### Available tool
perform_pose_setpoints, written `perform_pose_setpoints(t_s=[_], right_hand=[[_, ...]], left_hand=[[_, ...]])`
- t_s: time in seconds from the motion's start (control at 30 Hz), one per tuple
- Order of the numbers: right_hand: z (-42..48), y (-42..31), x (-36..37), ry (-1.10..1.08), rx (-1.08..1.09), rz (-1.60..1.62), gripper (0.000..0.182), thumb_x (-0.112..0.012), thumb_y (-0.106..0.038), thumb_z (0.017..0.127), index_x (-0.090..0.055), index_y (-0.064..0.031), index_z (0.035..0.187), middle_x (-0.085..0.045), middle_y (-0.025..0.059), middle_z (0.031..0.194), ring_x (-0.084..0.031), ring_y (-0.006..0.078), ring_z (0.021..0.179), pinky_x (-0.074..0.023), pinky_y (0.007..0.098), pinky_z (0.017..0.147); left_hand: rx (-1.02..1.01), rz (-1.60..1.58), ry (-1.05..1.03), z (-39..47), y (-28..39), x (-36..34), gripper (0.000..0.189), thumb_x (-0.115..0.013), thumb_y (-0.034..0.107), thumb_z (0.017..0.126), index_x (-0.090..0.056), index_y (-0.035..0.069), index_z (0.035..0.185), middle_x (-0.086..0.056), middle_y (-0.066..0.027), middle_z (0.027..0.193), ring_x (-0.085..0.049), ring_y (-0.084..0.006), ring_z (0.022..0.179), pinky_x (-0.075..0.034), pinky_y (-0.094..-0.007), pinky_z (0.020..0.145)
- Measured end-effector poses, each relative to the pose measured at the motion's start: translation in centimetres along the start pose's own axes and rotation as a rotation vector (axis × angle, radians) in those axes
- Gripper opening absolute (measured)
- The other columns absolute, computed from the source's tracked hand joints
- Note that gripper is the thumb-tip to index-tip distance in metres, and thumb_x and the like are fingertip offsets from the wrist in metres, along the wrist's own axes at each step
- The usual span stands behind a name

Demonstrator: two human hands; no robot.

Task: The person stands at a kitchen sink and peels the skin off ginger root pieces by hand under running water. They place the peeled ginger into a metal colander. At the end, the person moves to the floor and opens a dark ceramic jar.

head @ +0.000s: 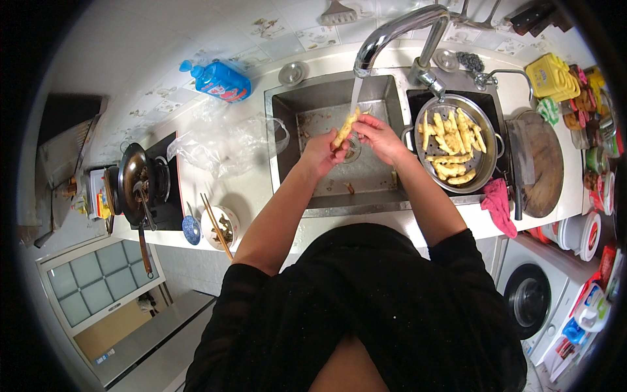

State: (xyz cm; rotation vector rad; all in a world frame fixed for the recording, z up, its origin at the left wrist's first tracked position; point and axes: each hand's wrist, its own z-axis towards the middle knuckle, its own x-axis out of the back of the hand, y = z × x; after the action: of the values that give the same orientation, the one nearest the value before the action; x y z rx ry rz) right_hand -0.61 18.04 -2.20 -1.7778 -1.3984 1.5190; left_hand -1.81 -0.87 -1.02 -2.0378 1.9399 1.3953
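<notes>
Water runs from the chrome faucet [399, 36] onto a pale yellow, knobbly root piece [346, 129] above the steel sink [338, 196]. My left hand [323, 151] grips its lower end, and the fingers of my right hand [377, 136] pinch it near the upper end. Small brown scraps lie on the sink floor. To the right, a steel colander [494, 164] holds several similar yellow pieces [453, 132].
Left of the sink are a clear plastic bag [220, 142], a blue detergent bottle [223, 82], a bowl [234, 220] with chopsticks, and a wok [131, 183] on the stove. A cleaver [523, 152] and round wooden chopping board [543, 171] stand right, beside a pink cloth [498, 206].
</notes>
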Motion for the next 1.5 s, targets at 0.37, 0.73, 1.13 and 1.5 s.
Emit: perform_pose_setpoints(t_s=[0.37,0.73,1.13,1.5], right_hand=[[0.2,-0.6,-0.5,-0.038,-0.011,0.027,0.02,-0.051,-0.022,0.089,-0.056,-0.0024,0.092,-0.059,0.0053,0.074,-0.055,0.0119,0.063,-0.0454,0.0237,0.061],[-0.3,-1.4,-0.6,-0.051,0.002,0.001,0.022,-0.047,-0.02,0.091,-0.056,0.0,0.092,-0.061,0.009,0.077,-0.059,0.0139,0.065,-0.0468,0.0236,0.061],[-0.7,-3.0,-0.5,-0.121,-0.027,0.032,0.022,-0.046,-0.018,0.092,-0.054,0.0009,0.098,-0.063,0.0107,0.084,-0.062,0.0173,0.073,-0.0484,0.0239,0.067],[0.1,-2.7,-0.1,-0.081,0.0,-0.05,0.021,-0.046,-0.017,0.091,-0.055,0.001,0.098,-0.063,0.0107,0.085,-0.06,0.0139,0.071,-0.0487,0.0242,0.066]], left_hand=[[-0.395,0.608,0.304,-1.9,-0.6,-3.1,0.023,-0.052,0.023,0.091,-0.056,0.002,0.096,-0.061,-0.0036,0.075,-0.053,-0.0095,0.056,-0.044,-0.0229,0.053],[-0.574,0.87,0.408,-2.6,-1.2,-3.0,0.017,-0.056,0.016,0.087,-0.058,0.0,0.093,-0.061,-0.0049,0.073,-0.052,-0.0071,0.057,-0.042,-0.0223,0.051],[-0.974,1.304,0.48,-3.3,0.7,-3.0,0.019,-0.06,0.011,0.079,-0.059,0.002,0.095,-0.06,-0.0165,0.088,-0.058,-0.0351,0.076,-0.045,-0.0394,0.064],[-0.416,0.698,0.228,-3.0,0.6,-2.0,0.019,-0.054,0.019,0.088,-0.06,0.001,0.087,-0.061,-0.0057,0.071,-0.051,-0.0106,0.055,-0.04,-0.0232,0.054]])
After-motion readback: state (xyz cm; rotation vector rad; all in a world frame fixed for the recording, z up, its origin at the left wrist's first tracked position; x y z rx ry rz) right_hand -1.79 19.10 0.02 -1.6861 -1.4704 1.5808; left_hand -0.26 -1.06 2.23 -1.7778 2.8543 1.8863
